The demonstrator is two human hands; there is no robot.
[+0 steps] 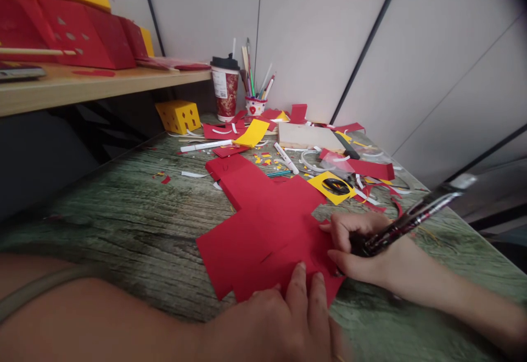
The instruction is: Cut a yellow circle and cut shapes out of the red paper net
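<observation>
A cross-shaped sheet of red card (263, 213) lies on the wooden-patterned table, with a thin dark line across its middle. My left hand (284, 318) rests on the near edge of the card, fingers stretched out flat and pressing it down. At the card's right edge, my right hand (370, 252) is closed around a dark patterned pen (415, 216), whose clear end points up to the right. The pen's tip is low near the card, partly hidden by my fingers, so I cannot tell whether it touches.
Paper scraps, a white marker (285, 159), a yellow square with a round hole (331, 187) and a pale board (304, 137) lie behind the card. Farther back are a yellow box (178, 117), a lidded cup (225, 90) and a pen pot (256, 105). A shelf (156, 80) holds red boxes.
</observation>
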